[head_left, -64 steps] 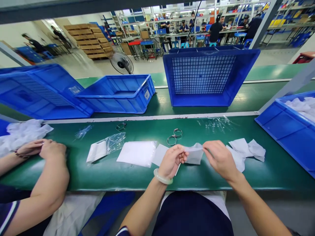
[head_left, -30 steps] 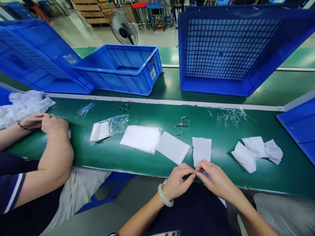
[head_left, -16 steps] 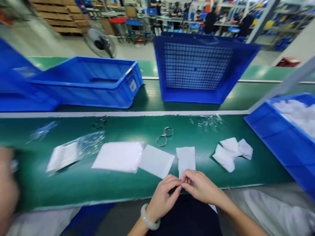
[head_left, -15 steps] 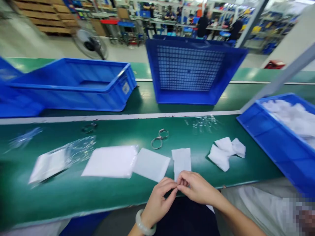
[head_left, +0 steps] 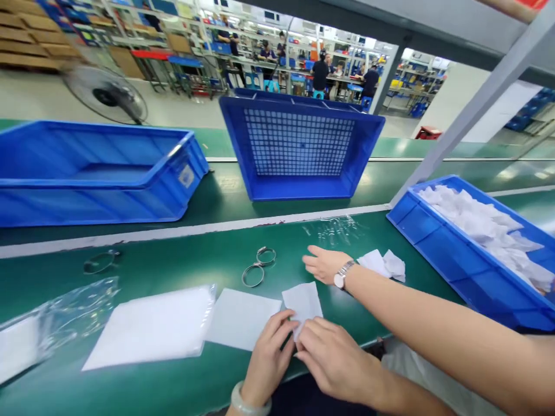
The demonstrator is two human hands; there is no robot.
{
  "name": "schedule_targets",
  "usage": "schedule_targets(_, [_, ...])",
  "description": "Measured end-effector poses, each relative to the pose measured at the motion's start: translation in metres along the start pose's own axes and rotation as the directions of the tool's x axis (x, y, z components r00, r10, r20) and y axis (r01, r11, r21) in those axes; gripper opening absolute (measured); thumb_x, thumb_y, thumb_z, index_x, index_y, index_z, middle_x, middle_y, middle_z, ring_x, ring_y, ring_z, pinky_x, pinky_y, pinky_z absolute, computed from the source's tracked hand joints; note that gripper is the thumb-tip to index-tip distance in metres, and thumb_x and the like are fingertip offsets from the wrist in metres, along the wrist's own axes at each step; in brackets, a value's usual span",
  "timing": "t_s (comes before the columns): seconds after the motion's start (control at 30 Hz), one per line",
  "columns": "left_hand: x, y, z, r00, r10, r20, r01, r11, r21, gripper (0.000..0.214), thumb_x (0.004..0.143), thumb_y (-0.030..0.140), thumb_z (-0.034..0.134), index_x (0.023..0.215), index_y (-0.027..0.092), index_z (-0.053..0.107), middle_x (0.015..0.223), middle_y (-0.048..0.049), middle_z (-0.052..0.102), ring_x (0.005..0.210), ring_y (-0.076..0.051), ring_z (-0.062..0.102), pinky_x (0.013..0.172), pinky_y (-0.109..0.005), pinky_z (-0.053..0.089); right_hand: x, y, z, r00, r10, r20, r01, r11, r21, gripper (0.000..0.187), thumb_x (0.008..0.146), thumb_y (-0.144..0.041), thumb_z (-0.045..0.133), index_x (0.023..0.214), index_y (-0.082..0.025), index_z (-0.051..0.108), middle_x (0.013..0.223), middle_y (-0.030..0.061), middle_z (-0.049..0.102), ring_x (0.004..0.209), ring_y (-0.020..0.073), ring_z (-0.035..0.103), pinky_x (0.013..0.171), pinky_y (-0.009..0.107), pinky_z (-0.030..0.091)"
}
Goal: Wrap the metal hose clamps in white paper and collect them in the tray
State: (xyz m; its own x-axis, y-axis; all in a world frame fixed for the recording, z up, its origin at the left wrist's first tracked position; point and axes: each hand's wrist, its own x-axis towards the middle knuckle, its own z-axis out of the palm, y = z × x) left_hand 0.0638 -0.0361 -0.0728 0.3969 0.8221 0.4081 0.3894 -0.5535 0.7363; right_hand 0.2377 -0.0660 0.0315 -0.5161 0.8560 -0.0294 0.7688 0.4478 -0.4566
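A small white paper-like sheet lies at the table's front, its lower end between my hands. My left hand, with a pale bangle at the wrist, pinches the sheet's lower left edge. Curled over its lower right part is my right hand, its fingertips partly hidden. Left of them lie a larger thin white sheet and a white stack in clear plastic. Two joined metal hose clamps rest just beyond.
Another person's hand, wearing a watch, reaches in from the right near crumpled white pieces. A blue bin of white pieces stands right. Clear plastic bags, a ring clamp and blue crates lie around.
The other person's arm has come in from the right over the table. My right hand has curled further over the small sheet, which has turned slightly. The view has shifted right.
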Motion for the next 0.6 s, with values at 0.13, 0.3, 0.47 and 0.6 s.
schedule_targets(0.13, [0.009, 0.013, -0.004, 1.0, -0.019, 0.008, 0.019, 0.997, -0.074, 0.019, 0.088, 0.008, 0.048, 0.092, 0.02, 0.063, 0.093, -0.0072, 0.067, 0.087, -0.017, 0.064, 0.077, -0.028, 0.053, -0.005, -0.003, -0.004, 0.997, -0.026, -0.078, 0.023, 0.999, -0.039, 0.013, 0.093, -0.013, 0.035, 0.09, -0.02, 0.046, 0.089, 0.0046, 0.057, 0.08, 0.019, 0.052, 0.072, 0.032, 0.045])
schedule_targets(0.3, [0.009, 0.031, -0.018, 0.996, -0.062, 0.059, 0.07, 0.988, -0.136, 0.015, 0.089, 0.01, 0.05, 0.087, 0.018, 0.062, 0.089, -0.007, 0.068, 0.083, -0.017, 0.061, 0.074, -0.029, 0.049, -0.021, -0.005, -0.003, 0.965, -0.129, -0.23, 0.131, 0.991, -0.009, 0.019, 0.089, -0.007, 0.034, 0.083, -0.023, 0.042, 0.073, 0.001, 0.053, 0.067, 0.0162, 0.05, 0.063, 0.03, 0.045])
schedule_targets(0.47, [0.006, 0.042, -0.027, 0.997, -0.055, 0.059, 0.063, 0.985, -0.157, 0.013, 0.088, 0.011, 0.051, 0.087, 0.018, 0.061, 0.089, -0.0069, 0.069, 0.082, -0.017, 0.058, 0.075, -0.031, 0.047, 0.002, 0.013, -0.017, 0.962, -0.069, -0.263, 0.081, 0.996, 0.034, 0.012, 0.092, -0.025, 0.046, 0.086, -0.027, 0.056, 0.08, 0.004, 0.06, 0.076, 0.0204, 0.057, 0.063, 0.035, 0.05])
schedule_targets(0.6, [0.008, 0.042, -0.028, 0.996, -0.042, 0.076, 0.055, 0.983, -0.175, 0.015, 0.089, 0.011, 0.05, 0.085, 0.018, 0.062, 0.087, -0.0072, 0.069, 0.082, -0.018, 0.057, 0.076, -0.032, 0.047, 0.028, 0.025, -0.025, 0.956, -0.036, -0.293, 0.05, 0.998, 0.04, 0.019, 0.094, -0.038, 0.048, 0.095, -0.024, 0.06, 0.097, 0.006, 0.063, 0.09, 0.02, 0.057, 0.075, 0.039, 0.051])
